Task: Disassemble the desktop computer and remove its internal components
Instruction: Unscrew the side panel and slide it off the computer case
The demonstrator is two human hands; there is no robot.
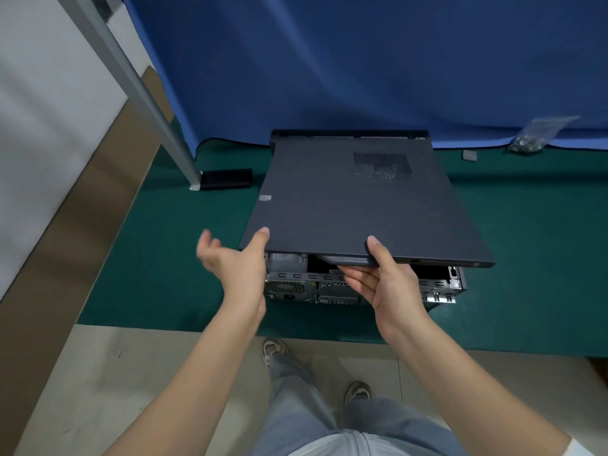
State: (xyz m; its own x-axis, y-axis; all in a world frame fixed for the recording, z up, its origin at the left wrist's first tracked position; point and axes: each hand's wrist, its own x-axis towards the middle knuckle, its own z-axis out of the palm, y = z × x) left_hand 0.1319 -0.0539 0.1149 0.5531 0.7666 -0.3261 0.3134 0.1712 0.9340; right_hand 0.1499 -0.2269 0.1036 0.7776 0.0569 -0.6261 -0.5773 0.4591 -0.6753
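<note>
A black desktop computer case (362,287) lies flat on a green mat, its rear panel with ports and vents facing me. Its dark cover panel (348,199), with a mesh vent near the far right, is lifted at the near edge and tilted up toward me. My right hand (381,278) grips the near edge at the moulded handle, thumb on top and fingers underneath. My left hand (233,261) is at the panel's near left corner, thumb touching the top edge, the other fingers spread and free to the left.
The green mat (164,258) covers the table; blue cloth (329,60) hangs behind. A small black box (227,179) sits beside a grey metal post (138,90) at the left. A clear bag of screws (539,133) lies at the far right. My legs and shoes show below.
</note>
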